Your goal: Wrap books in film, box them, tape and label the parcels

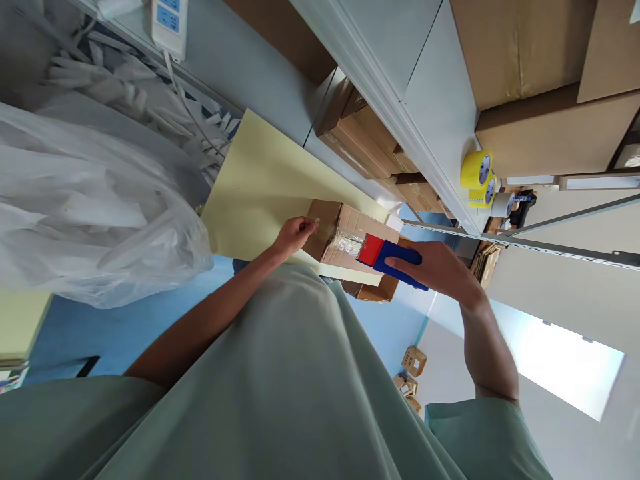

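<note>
A small cardboard box (356,230) lies on the pale yellow board in front of me. Shiny clear tape (349,243) runs over its top. My right hand (431,262) is wrapped round a blue and red tape dispenser (383,257), whose red, toothed end is at the taped face of the box. At the box's other end is my left hand (296,235), its thumb and fingers pinched together close to the edge. What sits in that pinch, if anything, is too small to make out.
The yellow board (250,180) covers part of the worktop. A large clear bag (100,200) of white scraps bulges at the left, near a power strip (170,27). Cardboard boxes (370,133) stand under a shelf (400,100) bearing yellow tape rolls (475,169).
</note>
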`<act>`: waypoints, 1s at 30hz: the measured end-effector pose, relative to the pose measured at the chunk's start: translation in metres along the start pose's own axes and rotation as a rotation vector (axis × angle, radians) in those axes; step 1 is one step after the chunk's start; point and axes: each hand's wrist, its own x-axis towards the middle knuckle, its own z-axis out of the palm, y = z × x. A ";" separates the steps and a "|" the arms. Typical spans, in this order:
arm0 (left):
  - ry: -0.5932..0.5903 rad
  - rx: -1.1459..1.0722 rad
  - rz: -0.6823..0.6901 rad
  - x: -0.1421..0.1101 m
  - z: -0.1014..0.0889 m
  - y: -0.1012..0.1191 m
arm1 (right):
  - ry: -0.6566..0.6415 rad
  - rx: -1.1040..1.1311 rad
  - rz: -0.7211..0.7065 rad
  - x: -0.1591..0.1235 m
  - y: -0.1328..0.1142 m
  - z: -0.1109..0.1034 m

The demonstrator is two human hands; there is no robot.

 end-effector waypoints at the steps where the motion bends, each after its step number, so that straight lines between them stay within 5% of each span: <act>1: 0.006 0.006 -0.023 0.004 0.004 -0.004 | -0.004 -0.022 0.003 0.003 -0.007 0.000; 7: -0.009 0.037 -0.051 0.019 0.020 -0.019 | -0.019 -0.142 0.031 0.012 -0.025 -0.002; 14: 0.103 0.246 0.105 0.003 0.018 -0.028 | -0.014 -0.143 0.016 0.012 -0.018 0.000; 22: -0.201 0.502 0.521 -0.017 0.021 0.023 | 0.005 -0.207 -0.012 0.011 -0.017 0.005; 30: -0.155 0.670 0.505 -0.005 0.031 0.031 | 0.009 -0.239 0.010 0.022 0.024 0.024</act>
